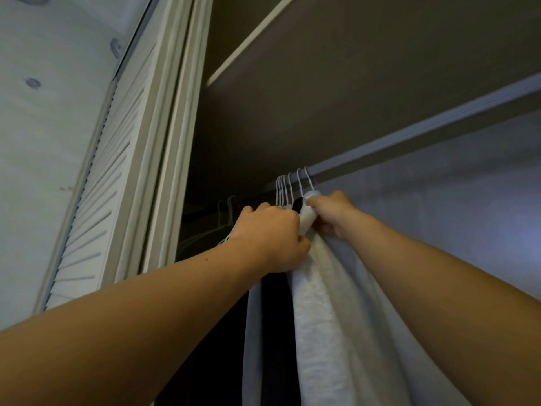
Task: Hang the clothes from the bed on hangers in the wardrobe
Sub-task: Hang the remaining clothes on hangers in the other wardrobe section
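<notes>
Head view, looking up into the wardrobe. The white garment (322,303) hangs below the rail (409,133), apparently on the rightmost of a bunch of white hangers (288,186) whose hooks sit over the rail. A dark garment (275,317) hangs just left of it. Left hand (272,238): fingers curled round the fabric at the garment's left shoulder, thumb pinching the cloth. Right hand (333,215): fingers closed on the fabric at the right shoulder, just below the hooks. Between the hands the collar stands bunched. How the hanger's arms lie inside the cloth is hidden. A louvred door (96,200) stands at left, and a shelf (322,68) lies above the rail.

Step in hand, as judged: settling the hung garment on its hanger, the hooking already done. The next move calls for drawing each shoulder evenly over the hanger ends. Both hands must then let go without tugging the hook off the rail.
</notes>
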The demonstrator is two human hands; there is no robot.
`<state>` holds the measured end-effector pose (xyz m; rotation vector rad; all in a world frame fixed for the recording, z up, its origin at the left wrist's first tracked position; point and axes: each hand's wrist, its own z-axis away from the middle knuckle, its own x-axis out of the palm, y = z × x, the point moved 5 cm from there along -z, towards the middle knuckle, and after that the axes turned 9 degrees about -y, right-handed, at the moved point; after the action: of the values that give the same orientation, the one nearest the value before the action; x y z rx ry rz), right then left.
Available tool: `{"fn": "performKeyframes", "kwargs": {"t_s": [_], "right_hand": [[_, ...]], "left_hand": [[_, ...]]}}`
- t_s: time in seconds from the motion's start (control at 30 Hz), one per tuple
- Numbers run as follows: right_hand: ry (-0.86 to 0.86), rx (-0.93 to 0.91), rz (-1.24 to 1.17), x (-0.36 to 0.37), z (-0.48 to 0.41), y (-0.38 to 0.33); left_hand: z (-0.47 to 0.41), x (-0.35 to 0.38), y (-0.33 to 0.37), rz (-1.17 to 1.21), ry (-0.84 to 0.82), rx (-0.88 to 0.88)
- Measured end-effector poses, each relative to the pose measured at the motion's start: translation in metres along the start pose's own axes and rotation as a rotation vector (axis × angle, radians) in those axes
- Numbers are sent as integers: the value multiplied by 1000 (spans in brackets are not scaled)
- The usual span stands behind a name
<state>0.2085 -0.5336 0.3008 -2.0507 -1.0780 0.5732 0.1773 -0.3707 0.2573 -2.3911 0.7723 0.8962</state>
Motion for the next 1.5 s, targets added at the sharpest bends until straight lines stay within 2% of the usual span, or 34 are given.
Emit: {"fn": "performKeyframes", "kwargs": {"t_s": [0.23,0.37,0.47,0.53,0.63,0.97,1.1,1.3,1.5], "right_hand": [[5,-44,56,-2,19,-4],[4,-134,415,4,46,-14],[16,-238,593,18,91,-18],[-12,-305,670,33,134,-19],[-155,-377,680,60,200,-13],[-482,-513,795,214,414,4],[-659,-528,683,277,501,2],[-974,-627,574,374,656,-29],[-1299,-789,416,448,817,-73]], "left_hand": [[14,-8,-3,-15,16,-10],[41,-20,-11,-61,61,-26],[77,-27,-23,-102,112,-36],[110,-31,-34,-117,164,-38],[170,-32,-57,-108,174,-70],[425,-34,-149,-138,-47,-316],[552,-46,-175,-196,-136,-441],[760,-104,-186,-268,-310,-777],[949,-178,-154,-325,-421,-1162]]}}
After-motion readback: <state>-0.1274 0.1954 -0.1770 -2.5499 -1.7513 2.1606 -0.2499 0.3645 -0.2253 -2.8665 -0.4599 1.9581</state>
